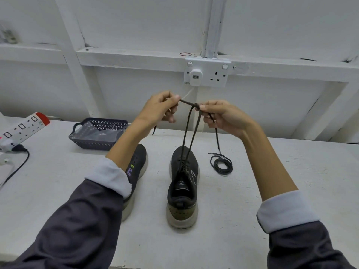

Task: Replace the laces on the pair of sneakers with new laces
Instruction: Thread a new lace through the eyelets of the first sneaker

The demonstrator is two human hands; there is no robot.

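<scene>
Centre frame, above the sneaker (183, 183): your left hand (159, 107) pinches the lace (187, 102) tail, your right hand (223, 117) pinches beside the knot (196, 105), so keep both strands evenly taut and ease it with your fingertips (spare coiled lace (223, 172) lies right of the shoe).

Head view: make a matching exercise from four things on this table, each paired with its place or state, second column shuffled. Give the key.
1. basket
2. coiled lace
3. power strip
4. knotted lace

A. pinched between left hand and right hand
B. at the far left edge of the table
C. lying flat, right of the middle sneaker
D. toward the wall, beyond the left-side sneaker

Pairs: 1-D, 2-C, 3-B, 4-A.
</scene>
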